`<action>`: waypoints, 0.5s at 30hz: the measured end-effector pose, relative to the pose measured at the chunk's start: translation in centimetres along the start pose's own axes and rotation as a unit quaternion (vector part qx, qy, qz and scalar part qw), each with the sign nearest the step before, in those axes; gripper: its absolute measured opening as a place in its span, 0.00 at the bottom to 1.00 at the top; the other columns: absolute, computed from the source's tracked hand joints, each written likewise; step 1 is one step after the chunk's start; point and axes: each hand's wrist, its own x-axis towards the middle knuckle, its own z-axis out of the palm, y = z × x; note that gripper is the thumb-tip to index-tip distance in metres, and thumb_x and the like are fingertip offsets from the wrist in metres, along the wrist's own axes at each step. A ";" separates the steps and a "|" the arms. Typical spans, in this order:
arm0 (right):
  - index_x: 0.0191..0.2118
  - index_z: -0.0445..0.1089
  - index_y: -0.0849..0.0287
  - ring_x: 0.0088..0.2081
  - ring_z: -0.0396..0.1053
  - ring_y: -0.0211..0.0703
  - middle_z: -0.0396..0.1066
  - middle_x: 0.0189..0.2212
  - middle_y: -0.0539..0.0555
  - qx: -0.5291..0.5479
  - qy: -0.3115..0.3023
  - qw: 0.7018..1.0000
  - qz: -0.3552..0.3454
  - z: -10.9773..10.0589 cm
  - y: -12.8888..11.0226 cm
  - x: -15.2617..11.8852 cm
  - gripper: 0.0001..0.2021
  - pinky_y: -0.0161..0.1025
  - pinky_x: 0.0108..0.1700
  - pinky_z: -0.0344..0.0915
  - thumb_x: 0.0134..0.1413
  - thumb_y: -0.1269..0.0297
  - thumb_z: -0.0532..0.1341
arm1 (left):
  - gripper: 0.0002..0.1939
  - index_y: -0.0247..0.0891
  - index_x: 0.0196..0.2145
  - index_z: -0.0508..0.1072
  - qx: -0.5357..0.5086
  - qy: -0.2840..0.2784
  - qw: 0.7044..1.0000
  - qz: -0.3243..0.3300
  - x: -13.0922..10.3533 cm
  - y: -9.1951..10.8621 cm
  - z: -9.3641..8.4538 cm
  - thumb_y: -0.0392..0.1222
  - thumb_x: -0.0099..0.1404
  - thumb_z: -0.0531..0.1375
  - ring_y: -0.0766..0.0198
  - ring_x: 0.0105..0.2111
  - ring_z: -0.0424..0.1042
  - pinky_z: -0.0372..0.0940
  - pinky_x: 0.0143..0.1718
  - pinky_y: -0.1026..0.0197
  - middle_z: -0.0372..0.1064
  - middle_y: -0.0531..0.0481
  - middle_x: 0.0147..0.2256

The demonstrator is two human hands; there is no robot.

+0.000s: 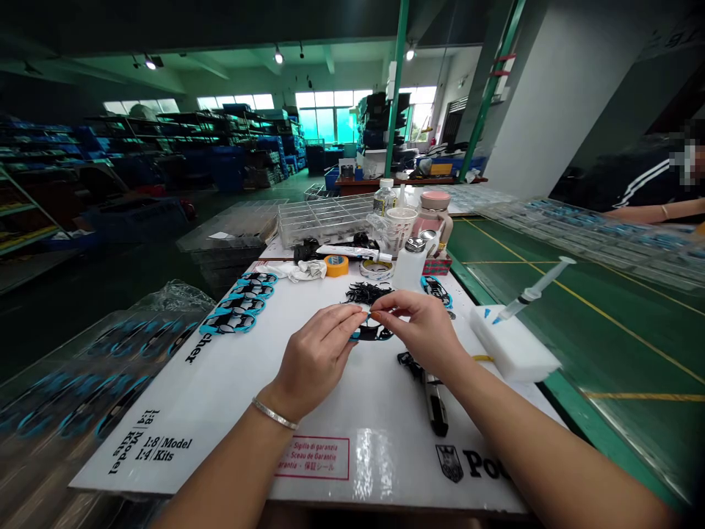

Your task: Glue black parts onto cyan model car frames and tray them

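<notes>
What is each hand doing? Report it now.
Left hand: pinched on the blue and black part.
Right hand: pinched on the same part.

white board point(231, 411), foam block point(515, 345), tape roll point(335, 265)

Four blue-rimmed frames point(241, 301) lie stacked in a row, one yellow tape roll point(335, 265), one syringe point(533, 293), one white foam block point(513, 344).

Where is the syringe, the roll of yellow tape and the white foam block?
syringe point(533, 294): head view, on the middle of its barrel.
roll of yellow tape point(335, 265): head view, on its top face.
white foam block point(515, 345): head view, on its top face.
</notes>
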 end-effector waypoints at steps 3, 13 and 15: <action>0.31 0.76 0.56 0.32 0.69 0.37 0.74 0.29 0.46 0.013 -0.013 1.000 0.016 0.0 -0.1 0.1 0.03 0.35 0.35 0.62 0.53 0.67 0.64 | 0.22 0.35 0.53 0.68 0.010 0.006 1.000 0.013 0.0 0.1 0.0 0.25 0.62 0.58 0.58 0.52 0.68 0.68 0.55 0.54 0.70 0.44 0.50; 0.32 0.73 0.61 0.31 0.64 0.36 0.70 0.29 0.50 0.259 -0.142 0.939 0.179 -0.9 0.7 0.6 0.10 0.35 0.36 0.59 0.44 0.61 0.68 | 0.21 0.32 0.52 0.68 0.017 0.019 0.998 0.064 0.0 0.5 -0.2 0.24 0.61 0.60 0.57 0.52 0.68 0.69 0.54 0.53 0.71 0.41 0.48; 0.33 0.74 0.61 0.32 0.64 0.36 0.70 0.30 0.51 0.273 -0.142 0.930 0.201 -1.0 0.8 0.6 0.11 0.36 0.37 0.58 0.41 0.62 0.68 | 0.22 0.32 0.53 0.68 0.014 0.018 0.997 0.070 -0.1 0.4 -0.2 0.24 0.62 0.59 0.57 0.52 0.68 0.69 0.54 0.52 0.71 0.41 0.49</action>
